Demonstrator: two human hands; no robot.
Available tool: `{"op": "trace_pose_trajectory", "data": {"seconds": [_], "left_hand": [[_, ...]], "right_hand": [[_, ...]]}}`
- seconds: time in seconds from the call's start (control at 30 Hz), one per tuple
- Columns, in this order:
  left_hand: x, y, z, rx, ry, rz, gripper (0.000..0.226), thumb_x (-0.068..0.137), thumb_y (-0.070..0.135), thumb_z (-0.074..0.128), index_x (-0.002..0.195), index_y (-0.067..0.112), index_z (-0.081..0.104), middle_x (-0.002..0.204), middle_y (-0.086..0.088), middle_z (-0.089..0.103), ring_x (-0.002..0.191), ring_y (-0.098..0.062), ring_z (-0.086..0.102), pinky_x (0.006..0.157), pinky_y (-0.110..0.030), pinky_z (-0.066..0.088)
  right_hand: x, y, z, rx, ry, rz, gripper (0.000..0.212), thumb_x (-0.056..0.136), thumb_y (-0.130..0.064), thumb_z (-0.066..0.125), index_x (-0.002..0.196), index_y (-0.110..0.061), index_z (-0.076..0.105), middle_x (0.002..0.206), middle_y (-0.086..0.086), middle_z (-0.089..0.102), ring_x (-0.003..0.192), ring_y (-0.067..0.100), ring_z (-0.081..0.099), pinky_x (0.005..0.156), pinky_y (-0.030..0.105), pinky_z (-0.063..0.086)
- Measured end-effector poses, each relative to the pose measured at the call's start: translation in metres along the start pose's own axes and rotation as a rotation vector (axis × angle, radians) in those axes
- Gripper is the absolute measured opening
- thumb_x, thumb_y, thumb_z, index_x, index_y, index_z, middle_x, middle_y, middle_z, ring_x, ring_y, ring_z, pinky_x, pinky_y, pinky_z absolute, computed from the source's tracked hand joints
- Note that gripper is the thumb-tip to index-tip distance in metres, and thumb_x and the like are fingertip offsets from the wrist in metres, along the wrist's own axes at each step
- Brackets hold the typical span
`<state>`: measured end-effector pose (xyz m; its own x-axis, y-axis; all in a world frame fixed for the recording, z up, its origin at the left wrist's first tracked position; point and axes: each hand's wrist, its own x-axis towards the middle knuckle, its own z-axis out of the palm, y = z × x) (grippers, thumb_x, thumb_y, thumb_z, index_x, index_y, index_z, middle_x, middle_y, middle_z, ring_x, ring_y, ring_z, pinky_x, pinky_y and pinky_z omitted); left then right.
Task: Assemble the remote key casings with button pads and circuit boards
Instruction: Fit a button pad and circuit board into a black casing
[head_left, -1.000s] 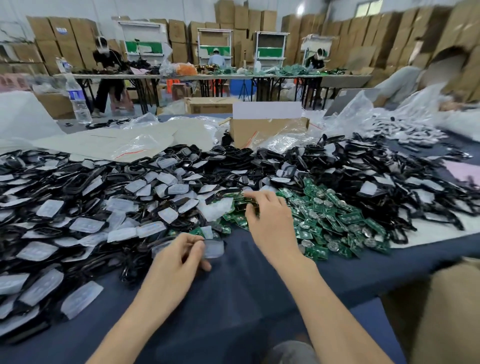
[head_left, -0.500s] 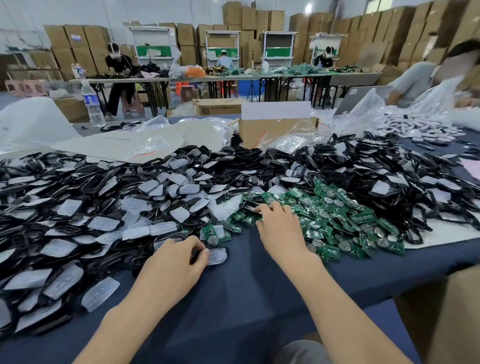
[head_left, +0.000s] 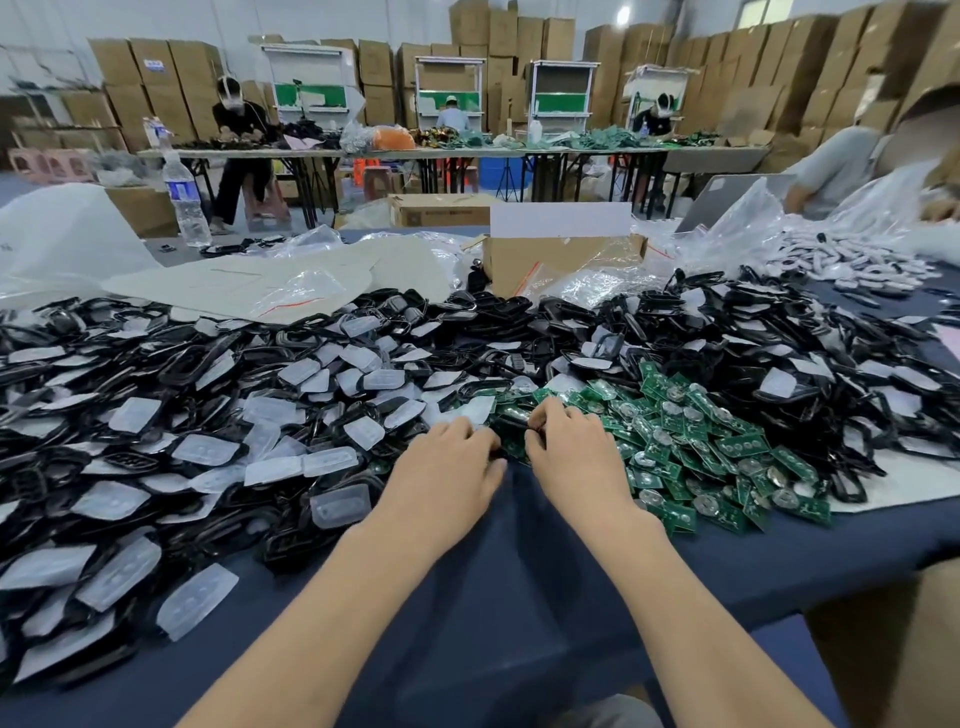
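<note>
My left hand (head_left: 447, 467) and my right hand (head_left: 576, 457) sit close together at the near edge of the green circuit board pile (head_left: 691, 441). Both have curled fingers. The left fingertips pinch a small black casing piece (head_left: 497, 453), mostly hidden by the hand. The right fingertips pinch a green circuit board (head_left: 511, 441) right beside it. A wide heap of black casings (head_left: 171, 364) with translucent button pads (head_left: 208, 449) spreads to the left and behind. One loose pad (head_left: 340, 506) lies just left of my left wrist.
The dark blue table cloth (head_left: 509, 597) is bare under my forearms. A cardboard box (head_left: 561, 260), plastic bags (head_left: 291, 291) and a water bottle (head_left: 184, 195) stand behind the heaps. More black casings (head_left: 805, 353) lie at right. Other people work at a far table (head_left: 441, 151).
My left hand left the pads at the lower left and moved right to meet my right hand. The right hand drew back slightly to the near edge of the circuit board pile.
</note>
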<state>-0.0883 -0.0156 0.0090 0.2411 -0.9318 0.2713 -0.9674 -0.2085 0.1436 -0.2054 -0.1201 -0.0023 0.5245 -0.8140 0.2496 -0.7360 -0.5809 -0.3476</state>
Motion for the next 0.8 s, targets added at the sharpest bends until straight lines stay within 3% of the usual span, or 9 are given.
{"op": "trace_pose_trajectory", "data": {"seconds": [0.07, 0.2, 0.3, 0.4, 0.5, 0.67, 0.8], "left_hand": [[0.015, 0.006, 0.008, 0.101, -0.024, 0.047, 0.043, 0.104, 0.046, 0.04, 0.135, 0.02, 0.052, 0.128, -0.004, 0.051, 0.122, -0.024, 0.048, 0.101, -0.035, 0.04], [0.036, 0.01, 0.019, 0.244, -0.049, 0.117, 0.041, 0.104, 0.048, 0.04, 0.127, 0.017, 0.053, 0.126, -0.006, 0.048, 0.117, -0.026, 0.049, 0.095, -0.036, 0.04], [0.048, 0.007, 0.021, 0.266, -0.005, 0.158, 0.035, 0.105, 0.043, 0.04, 0.123, 0.015, 0.053, 0.123, -0.005, 0.051, 0.112, -0.024, 0.055, 0.084, -0.033, 0.043], [0.052, 0.005, 0.021, 0.328, 0.027, 0.242, 0.034, 0.105, 0.039, 0.037, 0.117, 0.012, 0.054, 0.117, -0.004, 0.053, 0.104, -0.024, 0.058, 0.069, -0.033, 0.035], [0.054, 0.0, 0.02, 0.368, 0.009, 0.322, 0.03, 0.106, 0.034, 0.032, 0.112, 0.014, 0.053, 0.112, -0.002, 0.054, 0.101, -0.022, 0.057, 0.062, -0.033, 0.034], [0.056, -0.017, 0.009, 0.082, 0.072, 0.213, 0.023, 0.103, 0.037, 0.037, 0.104, 0.021, 0.054, 0.098, 0.006, 0.061, 0.091, -0.019, 0.061, 0.059, -0.032, 0.038], [0.072, -0.045, -0.001, -0.355, 0.041, -0.018, 0.018, 0.105, 0.031, 0.042, 0.099, 0.022, 0.057, 0.075, 0.006, 0.069, 0.05, -0.009, 0.055, 0.046, -0.028, 0.044]], "right_hand": [[0.003, 0.001, -0.001, 0.03, 0.003, 0.002, 0.013, 0.103, -0.028, 0.048, 0.113, -0.019, 0.052, 0.115, 0.004, 0.061, 0.106, 0.026, 0.051, 0.084, 0.037, 0.04], [0.012, 0.004, -0.006, 0.064, 0.023, 0.018, 0.019, 0.104, -0.029, 0.045, 0.116, -0.019, 0.056, 0.116, 0.005, 0.061, 0.105, 0.028, 0.057, 0.078, 0.036, 0.04], [0.023, 0.006, -0.011, 0.071, 0.055, 0.023, 0.022, 0.105, -0.028, 0.043, 0.117, -0.018, 0.058, 0.117, 0.005, 0.062, 0.105, 0.028, 0.058, 0.081, 0.039, 0.047], [0.041, 0.005, -0.018, 0.069, 0.113, 0.008, 0.023, 0.104, -0.027, 0.044, 0.119, -0.017, 0.058, 0.117, 0.007, 0.062, 0.107, 0.028, 0.057, 0.083, 0.039, 0.047], [0.071, 0.002, -0.023, 0.115, 0.107, 0.021, 0.024, 0.104, -0.026, 0.045, 0.122, -0.017, 0.058, 0.116, 0.007, 0.062, 0.103, 0.027, 0.058, 0.078, 0.036, 0.047], [0.125, -0.002, -0.017, 0.146, 0.002, 0.046, 0.029, 0.105, -0.023, 0.043, 0.13, -0.015, 0.055, 0.124, 0.011, 0.062, 0.112, 0.031, 0.058, 0.094, 0.045, 0.051], [0.16, -0.005, 0.0, -0.099, -0.064, 0.109, 0.038, 0.105, -0.023, 0.044, 0.142, -0.012, 0.045, 0.142, 0.018, 0.046, 0.132, 0.038, 0.043, 0.105, 0.049, 0.041]]}}
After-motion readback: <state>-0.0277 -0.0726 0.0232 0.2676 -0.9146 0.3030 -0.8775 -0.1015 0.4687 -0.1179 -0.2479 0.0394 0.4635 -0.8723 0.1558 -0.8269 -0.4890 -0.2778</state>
